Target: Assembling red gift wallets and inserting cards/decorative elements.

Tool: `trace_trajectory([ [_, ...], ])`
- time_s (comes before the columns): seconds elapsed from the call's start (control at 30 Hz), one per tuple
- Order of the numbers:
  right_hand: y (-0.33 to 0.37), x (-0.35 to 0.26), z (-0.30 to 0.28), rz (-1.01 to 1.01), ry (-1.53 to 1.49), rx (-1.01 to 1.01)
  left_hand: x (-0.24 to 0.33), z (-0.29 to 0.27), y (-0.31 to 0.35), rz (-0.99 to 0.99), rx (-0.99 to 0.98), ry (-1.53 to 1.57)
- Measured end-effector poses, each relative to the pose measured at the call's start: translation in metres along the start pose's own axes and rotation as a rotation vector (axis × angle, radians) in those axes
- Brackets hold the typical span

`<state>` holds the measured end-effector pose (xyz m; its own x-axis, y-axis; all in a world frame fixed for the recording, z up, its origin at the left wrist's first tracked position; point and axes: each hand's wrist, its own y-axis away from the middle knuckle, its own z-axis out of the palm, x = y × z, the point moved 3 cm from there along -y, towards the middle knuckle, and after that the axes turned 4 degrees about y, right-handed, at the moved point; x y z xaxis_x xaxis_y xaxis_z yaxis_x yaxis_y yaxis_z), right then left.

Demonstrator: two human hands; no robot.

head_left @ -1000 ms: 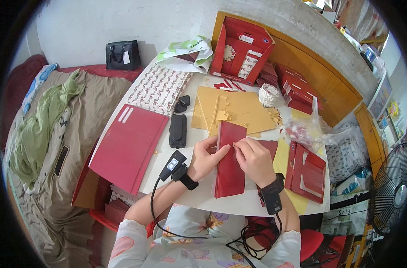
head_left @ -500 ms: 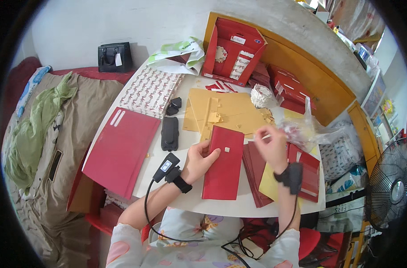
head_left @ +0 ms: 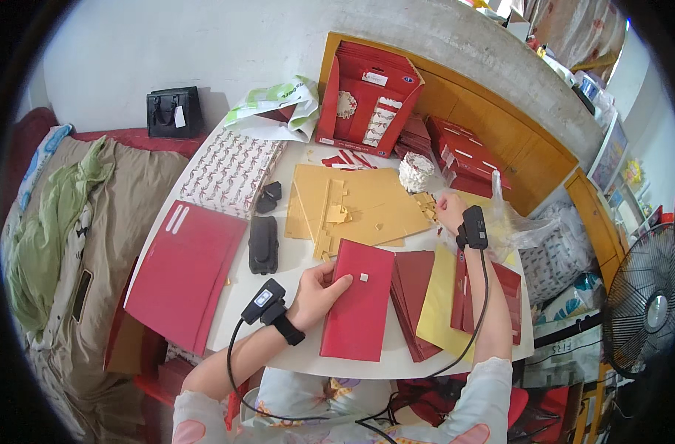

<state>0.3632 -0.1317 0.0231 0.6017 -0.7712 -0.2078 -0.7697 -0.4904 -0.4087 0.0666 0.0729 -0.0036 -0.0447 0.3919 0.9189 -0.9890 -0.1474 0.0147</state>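
My left hand [head_left: 316,297] grips the left edge of a narrow red folded card [head_left: 358,325], its thumb lying on top. A small whitish square [head_left: 364,277] sits on the card beside the thumb tip. My right hand [head_left: 450,212] is at the right end of the tan sheets, fingers curled together beside a heap of small tan pieces [head_left: 425,204]. Whatever is between those fingertips is too small to make out. Just beyond stands a white roll with a patterned edge [head_left: 416,172]. Larger tan sheets [head_left: 374,200] with cut scraps lie past the card.
Dark red cards [head_left: 411,303] and a yellow sheet [head_left: 442,318] lie right of the held card. Left are a large red board [head_left: 185,274], a patterned stack [head_left: 230,170] and a black case [head_left: 263,244]. A red display box [head_left: 371,96] stands behind; clear plastic [head_left: 515,222] lies right.
My right hand has moved from beside the card's upper right, away and to the right, to the heap of tan pieces. My left hand keeps its hold on the card. The view has shifted slightly.
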Motion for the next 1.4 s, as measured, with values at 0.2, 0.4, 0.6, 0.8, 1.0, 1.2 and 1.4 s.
trace_trajectory([
  [0.2,-0.003,-0.002,0.000,0.067,0.178,-0.092,0.005,0.004,0.001,-0.009,-0.003,0.010],
  [0.4,-0.010,-0.004,-0.011,0.078,0.044,-0.120,0.004,0.002,0.000,-0.014,-0.002,0.009],
  [0.6,-0.031,-0.016,-0.016,0.053,0.133,-0.290,0.003,0.001,-0.001,-0.008,0.010,0.005],
  [0.8,-0.052,-0.009,-0.010,0.012,0.084,-0.199,0.004,0.002,0.000,-0.030,0.002,0.019],
  [1.0,-0.085,-0.025,0.006,-0.256,-0.053,0.091,0.001,0.000,0.000,-0.023,0.023,-0.003],
  [1.2,-0.089,-0.033,0.011,-0.092,-0.033,-0.117,0.000,-0.005,0.001,-0.028,0.049,-0.001],
  [1.4,-0.084,-0.029,-0.005,-0.233,0.149,-0.111,0.000,0.001,-0.001,-0.014,0.020,0.009],
])
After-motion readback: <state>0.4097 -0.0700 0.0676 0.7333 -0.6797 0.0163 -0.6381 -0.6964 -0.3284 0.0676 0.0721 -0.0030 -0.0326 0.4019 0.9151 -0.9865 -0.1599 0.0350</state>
